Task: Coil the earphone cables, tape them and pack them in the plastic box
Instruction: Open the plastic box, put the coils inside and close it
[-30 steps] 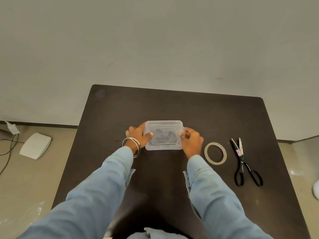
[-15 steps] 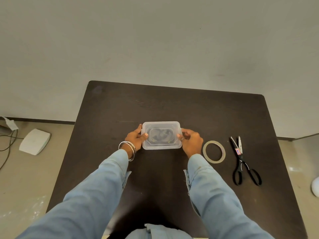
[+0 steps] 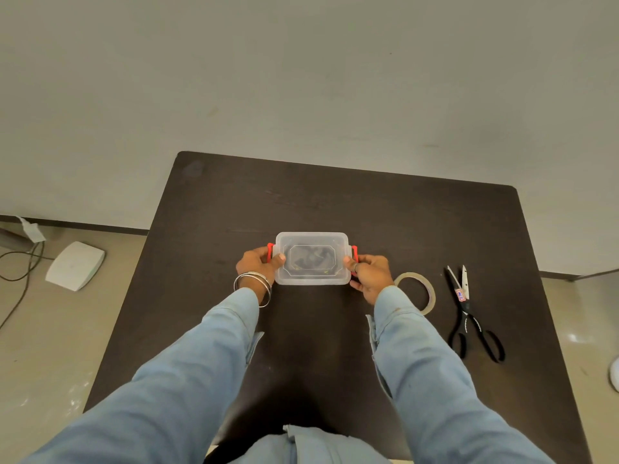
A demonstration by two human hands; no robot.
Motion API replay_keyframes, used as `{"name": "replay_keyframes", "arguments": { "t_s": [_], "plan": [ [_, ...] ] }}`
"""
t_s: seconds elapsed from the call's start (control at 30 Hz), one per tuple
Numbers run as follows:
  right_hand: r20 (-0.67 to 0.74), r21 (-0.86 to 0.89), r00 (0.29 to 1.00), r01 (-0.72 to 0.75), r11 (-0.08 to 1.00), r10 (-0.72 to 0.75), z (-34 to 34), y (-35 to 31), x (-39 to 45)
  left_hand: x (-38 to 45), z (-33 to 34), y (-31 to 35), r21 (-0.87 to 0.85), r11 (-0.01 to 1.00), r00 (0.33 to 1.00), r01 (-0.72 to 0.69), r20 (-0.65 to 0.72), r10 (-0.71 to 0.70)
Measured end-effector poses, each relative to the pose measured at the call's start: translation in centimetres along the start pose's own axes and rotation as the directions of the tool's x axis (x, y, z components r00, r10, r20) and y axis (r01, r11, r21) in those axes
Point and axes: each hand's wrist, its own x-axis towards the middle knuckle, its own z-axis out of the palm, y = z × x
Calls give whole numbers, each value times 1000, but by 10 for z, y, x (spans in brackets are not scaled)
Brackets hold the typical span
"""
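Head camera, looking down: a person in pale blue sleeves holds a small plastic box [image 3: 312, 258] at the middle of a dark table [image 3: 385, 212]. The left hand [image 3: 257, 266] grips the box's left end, thumb laid on the lid, fingers curled over a red latch [image 3: 270, 252]; the right hand [image 3: 369, 273] clasps the opposite end the same way beside the other red latch [image 3: 354, 252]. Clear and rectangular with rounded corners, the box has its lid on, and dark earphone cables [image 3: 311, 256] show dimly through it. Silver bangles [image 3: 253, 285] ring the left wrist. Just outside the right hand lies a tape roll [image 3: 422, 287], partly behind the sleeve, and beyond it black-handled scissors [image 3: 469, 313], blades slightly parted.
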Motion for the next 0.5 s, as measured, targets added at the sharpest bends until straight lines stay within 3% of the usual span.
{"name": "replay_keyframes", "arguments": {
  "t_s": [0.13,0.23,0.3,0.37,0.43,0.5],
  "plan": [
    [-88,-305,957,237,922,-275,10,3,-5,-8,12,4,155,987,993,-34,-103,50],
    [-133,-527,901,289,799,-414,20,9,-10,-13,15,4,280,957,986,-76,-120,114],
    [-143,-576,882,294,763,-448,24,11,-11,-16,15,5,157,987,984,-32,-170,59],
    [-153,-513,894,293,807,-421,24,9,-12,-16,16,8,1,1000,979,24,-200,-24],
    [-199,-436,914,239,867,-353,25,5,-16,-16,18,8,-43,999,979,16,-201,-25],
    [-175,-468,908,263,843,-380,24,5,-14,-17,19,9,-60,998,978,-10,-209,-3]
  ]
}}
